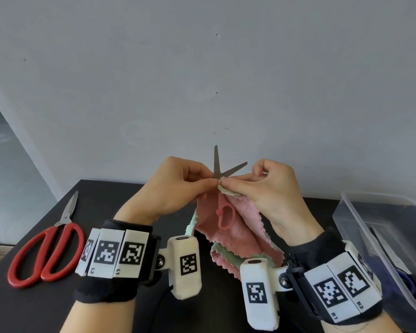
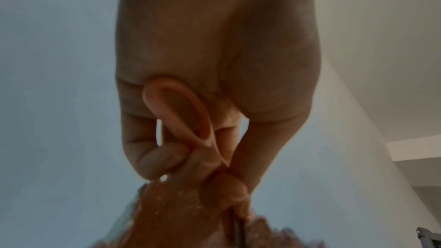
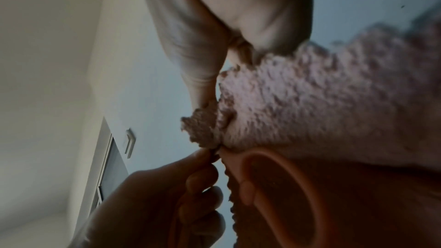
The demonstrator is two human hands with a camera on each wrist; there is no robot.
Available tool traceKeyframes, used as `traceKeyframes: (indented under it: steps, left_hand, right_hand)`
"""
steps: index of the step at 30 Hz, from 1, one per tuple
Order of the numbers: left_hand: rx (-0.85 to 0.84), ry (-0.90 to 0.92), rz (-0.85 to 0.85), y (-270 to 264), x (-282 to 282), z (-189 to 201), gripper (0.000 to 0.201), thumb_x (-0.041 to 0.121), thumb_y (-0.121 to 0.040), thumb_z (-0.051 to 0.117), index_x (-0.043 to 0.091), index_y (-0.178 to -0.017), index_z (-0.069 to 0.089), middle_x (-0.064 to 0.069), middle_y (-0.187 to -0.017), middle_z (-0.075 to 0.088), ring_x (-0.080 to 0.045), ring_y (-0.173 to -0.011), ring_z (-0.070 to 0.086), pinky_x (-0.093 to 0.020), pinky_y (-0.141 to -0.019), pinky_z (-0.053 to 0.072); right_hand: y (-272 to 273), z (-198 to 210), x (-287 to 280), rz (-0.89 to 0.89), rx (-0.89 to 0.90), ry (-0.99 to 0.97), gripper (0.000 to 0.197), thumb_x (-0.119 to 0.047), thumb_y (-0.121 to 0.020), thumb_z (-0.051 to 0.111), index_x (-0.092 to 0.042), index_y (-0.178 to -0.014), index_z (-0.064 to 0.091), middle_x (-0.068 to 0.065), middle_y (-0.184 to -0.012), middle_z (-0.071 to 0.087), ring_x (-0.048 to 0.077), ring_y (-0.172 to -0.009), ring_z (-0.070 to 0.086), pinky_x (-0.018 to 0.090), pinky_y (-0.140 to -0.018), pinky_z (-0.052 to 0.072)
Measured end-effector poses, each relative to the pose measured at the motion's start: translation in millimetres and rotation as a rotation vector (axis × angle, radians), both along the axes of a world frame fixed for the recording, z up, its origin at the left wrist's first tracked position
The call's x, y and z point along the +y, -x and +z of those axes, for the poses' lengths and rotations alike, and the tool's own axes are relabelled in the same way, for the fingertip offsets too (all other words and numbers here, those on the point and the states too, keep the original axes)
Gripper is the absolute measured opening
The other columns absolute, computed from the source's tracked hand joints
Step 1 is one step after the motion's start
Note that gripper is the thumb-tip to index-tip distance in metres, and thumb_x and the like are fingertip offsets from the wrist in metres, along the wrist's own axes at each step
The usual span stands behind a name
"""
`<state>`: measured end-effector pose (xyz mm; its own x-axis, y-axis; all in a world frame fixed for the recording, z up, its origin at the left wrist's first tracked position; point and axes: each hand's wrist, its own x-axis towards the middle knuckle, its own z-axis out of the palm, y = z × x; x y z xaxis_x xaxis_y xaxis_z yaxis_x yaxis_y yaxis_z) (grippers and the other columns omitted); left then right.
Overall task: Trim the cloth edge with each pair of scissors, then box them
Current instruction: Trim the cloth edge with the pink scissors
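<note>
A pink cloth (image 1: 235, 227) is pinched at its top edge by both hands: left hand (image 1: 178, 186), right hand (image 1: 271, 188). Pink-handled scissors (image 1: 222, 188) are held blades open, pointing up. Red-handled scissors (image 1: 46, 251) lie on the dark surface (image 1: 34, 308); a clear plastic box (image 1: 389, 236) sits at right.

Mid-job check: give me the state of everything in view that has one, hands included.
Pink-handled scissors: blades open, pointing up, held off the table.
Cloth: lifted, hanging, edge between the hands.
Red scissors: closed, lying flat on the table.
Plastic box: open, no lid on it.
Left hand: grip pinching at the scissors.
Right hand: grip pinching the cloth edge.
</note>
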<state>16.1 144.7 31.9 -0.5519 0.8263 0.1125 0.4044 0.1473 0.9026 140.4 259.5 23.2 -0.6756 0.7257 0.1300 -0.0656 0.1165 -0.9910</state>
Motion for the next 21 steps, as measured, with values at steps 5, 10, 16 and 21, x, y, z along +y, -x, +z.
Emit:
traceKeyframes:
  steps: [5,10,16,21]
  left_hand:
    - [-0.01,0.008,0.006,1,-2,2,0.015,0.009,-0.086,0.066,0.001,-0.074,0.069,0.01,-0.042,0.053,-0.001,-0.037,0.042,-0.01,-0.044,0.034]
    - [-0.029,0.028,0.05,7,-7,0,0.017,0.011,-0.085,0.068,0.006,-0.07,0.071,-0.001,-0.047,0.051,-0.008,-0.039,0.038,-0.015,-0.044,0.035]
    - [-0.066,0.015,0.1,8,-1,-3,0.019,0.012,-0.086,0.068,0.009,-0.067,0.071,0.001,-0.046,0.054,-0.005,-0.036,0.039,-0.012,-0.04,0.032]
    - [-0.054,0.022,0.052,2,4,-5,0.017,0.013,-0.085,0.069,0.005,-0.07,0.071,0.003,-0.045,0.055,-0.001,-0.037,0.041,-0.011,-0.042,0.032]
  right_hand:
    - [2,-5,1,-0.125,0.005,-0.092,0.057,-0.012,-0.063,0.088,-0.017,-0.07,0.032,0.012,-0.069,0.073,0.018,-0.07,0.073,0.021,-0.059,0.049]
    - [0,-4,12,-0.261,0.048,-0.185,0.056,-0.013,-0.064,0.089,-0.018,-0.066,0.032,0.005,-0.061,0.071,0.014,-0.067,0.073,0.027,-0.061,0.048]
    - [5,-5,-2,-0.262,0.071,-0.35,0.054,-0.016,-0.064,0.089,-0.018,-0.064,0.035,0.001,-0.062,0.069,-0.001,-0.06,0.067,0.013,-0.056,0.048]
    - [8,-11,0,-0.285,0.037,-0.43,0.053,-0.017,-0.062,0.089,-0.022,-0.062,0.036,0.002,-0.063,0.068,0.008,-0.064,0.068,0.016,-0.057,0.049]
